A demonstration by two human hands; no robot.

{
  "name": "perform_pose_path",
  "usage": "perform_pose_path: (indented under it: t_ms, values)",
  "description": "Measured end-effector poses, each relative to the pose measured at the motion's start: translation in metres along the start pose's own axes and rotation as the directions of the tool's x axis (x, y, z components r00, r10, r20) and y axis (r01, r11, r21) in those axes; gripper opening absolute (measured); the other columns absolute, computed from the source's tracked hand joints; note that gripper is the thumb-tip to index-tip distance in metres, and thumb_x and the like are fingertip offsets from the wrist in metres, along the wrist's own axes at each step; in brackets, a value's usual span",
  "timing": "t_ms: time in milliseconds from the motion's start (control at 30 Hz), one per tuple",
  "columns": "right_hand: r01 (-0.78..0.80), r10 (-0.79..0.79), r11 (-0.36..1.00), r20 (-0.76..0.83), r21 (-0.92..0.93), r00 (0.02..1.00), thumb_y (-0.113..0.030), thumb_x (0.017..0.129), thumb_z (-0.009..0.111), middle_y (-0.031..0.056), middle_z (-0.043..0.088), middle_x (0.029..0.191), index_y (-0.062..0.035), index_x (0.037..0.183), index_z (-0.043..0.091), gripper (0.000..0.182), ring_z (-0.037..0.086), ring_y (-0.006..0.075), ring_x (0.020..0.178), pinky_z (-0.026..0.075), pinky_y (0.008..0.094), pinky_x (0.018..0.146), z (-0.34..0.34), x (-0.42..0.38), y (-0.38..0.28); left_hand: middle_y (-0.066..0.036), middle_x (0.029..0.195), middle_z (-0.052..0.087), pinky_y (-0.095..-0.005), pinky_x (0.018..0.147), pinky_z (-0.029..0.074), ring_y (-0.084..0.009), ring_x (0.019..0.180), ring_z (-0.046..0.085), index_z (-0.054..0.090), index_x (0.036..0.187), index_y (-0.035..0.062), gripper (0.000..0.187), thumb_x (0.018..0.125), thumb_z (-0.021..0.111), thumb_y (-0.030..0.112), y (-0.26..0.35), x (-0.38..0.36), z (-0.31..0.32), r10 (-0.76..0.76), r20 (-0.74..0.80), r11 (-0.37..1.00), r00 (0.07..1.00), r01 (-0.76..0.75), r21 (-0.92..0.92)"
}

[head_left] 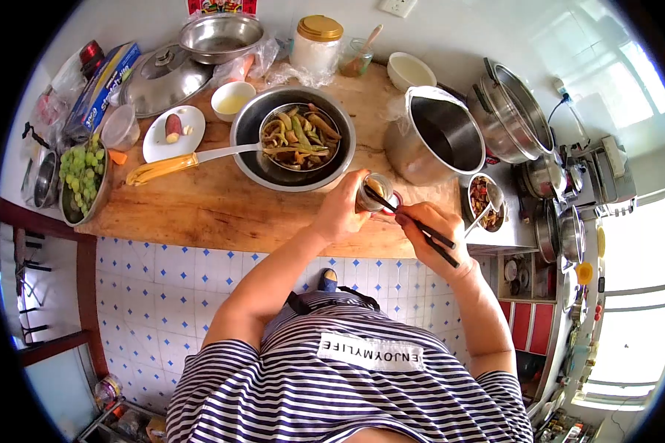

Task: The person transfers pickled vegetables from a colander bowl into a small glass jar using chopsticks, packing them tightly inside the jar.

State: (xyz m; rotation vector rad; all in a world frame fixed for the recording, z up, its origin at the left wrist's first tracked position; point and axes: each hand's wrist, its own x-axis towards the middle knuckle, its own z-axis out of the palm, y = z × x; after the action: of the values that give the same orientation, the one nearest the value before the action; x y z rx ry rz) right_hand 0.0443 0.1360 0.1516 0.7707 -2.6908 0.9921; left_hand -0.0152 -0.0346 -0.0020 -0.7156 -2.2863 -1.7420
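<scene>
My left hand is wrapped round a small glass jar at the front edge of the wooden counter. In my right hand are dark chopsticks, their tips inside the jar's mouth. What is in the jar looks pale, but I cannot make out its kind. A reddish round rim shows just right of the jar. Behind my left hand stands a steel basin holding a strainer ladle filled with brownish-green cooked strips, perhaps peppers. The ladle's yellow handle lies over the basin's left side.
A tall steel pot stands right of the basin, near a bowl of chopped food with a spoon. To the left are a white plate, a bowl of grapes and a pan lid. A gold-lidded jar stands behind.
</scene>
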Motion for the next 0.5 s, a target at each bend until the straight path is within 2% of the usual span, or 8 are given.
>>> perform_pose_path:
  t_ms: [67,133,167,300,333,400,467,500]
  values:
    - [-0.019,0.019,1.0,0.001,0.014,1.0,0.003,0.084,0.07,0.0146,0.069,0.086,0.001,0.098,0.067,0.015,0.069,0.025,0.071,0.053,0.0311,0.062,-0.006,0.003,-0.001,-0.021,0.125,0.054,-0.0431,0.097,0.047,-0.0388,0.116,0.056,0.042,0.133,-0.0012,0.076,0.068,0.082,0.003,0.001,0.001,0.005,0.024,-0.018,1.0,1.0,-0.023,0.018]
    - [-0.115,0.115,0.993,0.009,0.033,0.993,0.002,0.084,0.07,0.0144,0.07,0.085,0.0008,0.097,0.068,0.013,0.069,0.0232,0.071,0.053,0.0299,0.062,-0.007,0.001,0.004,-0.022,0.122,0.055,-0.0439,0.094,0.048,-0.0406,0.113,0.056,0.042,0.13,-0.0013,0.074,0.067,0.082,0.004,0.002,0.0,0.008,0.075,-0.086,0.992,0.994,-0.065,0.108]
    - [-0.128,0.13,0.989,-0.024,0.076,0.991,0.001,0.084,0.071,0.0138,0.071,0.085,0.0001,0.098,0.07,0.014,0.07,0.0202,0.071,0.053,0.0287,0.063,-0.006,-0.002,0.01,-0.022,0.122,0.055,-0.0439,0.094,0.048,-0.0406,0.113,0.056,0.042,0.13,-0.0013,0.074,0.067,0.082,0.004,0.004,-0.002,0.011,0.085,-0.084,0.991,0.993,-0.076,0.107]
    - [-0.129,0.128,0.992,-0.116,-0.001,0.985,0.003,0.084,0.07,0.0143,0.072,0.088,-0.0002,0.101,0.071,0.017,0.071,0.019,0.075,0.055,0.0276,0.065,-0.03,-0.009,-0.011,-0.023,0.119,0.054,-0.0438,0.095,0.047,-0.0408,0.111,0.056,0.04,0.128,-0.0026,0.076,0.065,0.084,0.005,0.011,0.003,0.01,0.041,-0.147,0.988,0.988,-0.018,0.153]
    - [-0.192,0.191,0.981,-0.122,0.003,0.974,0.004,0.083,0.07,0.0156,0.072,0.089,0.0004,0.099,0.071,0.017,0.071,0.0214,0.075,0.056,0.0286,0.067,-0.034,-0.01,-0.019,-0.023,0.119,0.053,-0.0441,0.097,0.046,-0.0414,0.111,0.055,0.039,0.128,-0.0038,0.078,0.065,0.084,0.005,0.013,0.003,0.009,0.019,-0.145,0.989,0.989,0.002,0.146]
    - [0.028,-0.035,0.999,-0.17,-0.047,0.985,0.005,0.082,0.07,0.016,0.071,0.091,0.001,0.1,0.07,0.018,0.071,0.0236,0.076,0.056,0.0312,0.067,-0.028,-0.012,-0.009,-0.024,0.123,0.053,-0.0444,0.098,0.046,-0.0409,0.114,0.055,0.036,0.132,-0.0035,0.082,0.065,0.084,0.005,0.008,0.007,0.006,0.012,-0.12,0.99,0.993,0.004,0.138]
    - [0.07,-0.072,0.997,-0.078,-0.026,0.994,0.004,0.082,0.071,0.017,0.07,0.095,0.0008,0.1,0.068,0.018,0.071,0.0269,0.079,0.056,0.0337,0.067,-0.013,-0.011,-0.002,-0.021,0.128,0.053,-0.0414,0.098,0.047,-0.0357,0.119,0.055,0.038,0.135,-0.0003,0.083,0.067,0.084,0.005,-0.002,0.011,0.004,0.035,0.01,0.999,0.999,-0.035,-0.003]
    - [0.115,-0.117,0.993,-0.073,-0.036,0.99,0.002,0.082,0.071,0.0172,0.069,0.095,0.0003,0.1,0.066,0.019,0.07,0.0302,0.079,0.055,0.0354,0.066,-0.002,-0.009,0.001,-0.021,0.129,0.054,-0.0407,0.099,0.047,-0.0356,0.12,0.056,0.039,0.138,0.0001,0.082,0.069,0.083,0.005,-0.003,0.012,0.002,0.099,0.021,0.993,0.995,-0.1,0.069]
